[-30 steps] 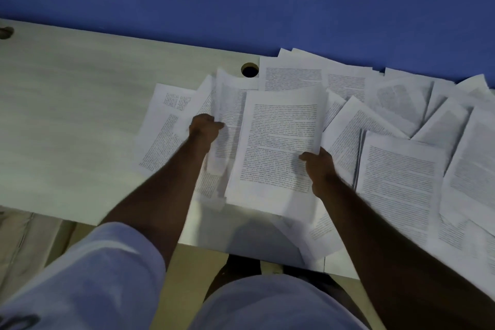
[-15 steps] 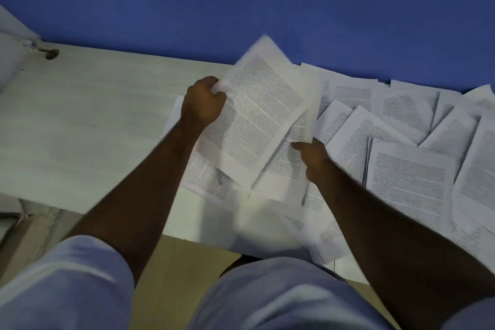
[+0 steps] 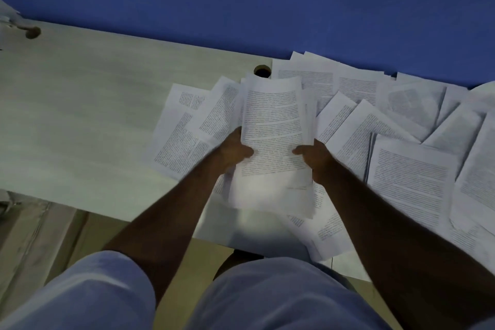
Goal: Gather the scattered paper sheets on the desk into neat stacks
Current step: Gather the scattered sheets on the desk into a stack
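Two hands hold one small bundle of printed sheets (image 3: pixel 276 142) above the desk (image 3: pixel 80 120): the left hand (image 3: pixel 234 153) and right hand (image 3: pixel 314 157) each pinch a side edge, thumbs on top. Many loose pages (image 3: pixel 412 177) overlap to the right. Uneven grip could let sheets slide out and scatter again.

Two hands (image 3: pixel 273 154), one desk (image 3: pixel 80 115), two cable holes (image 3: pixel 262 71), many overlapping printed sheets (image 3: pixel 412 182)
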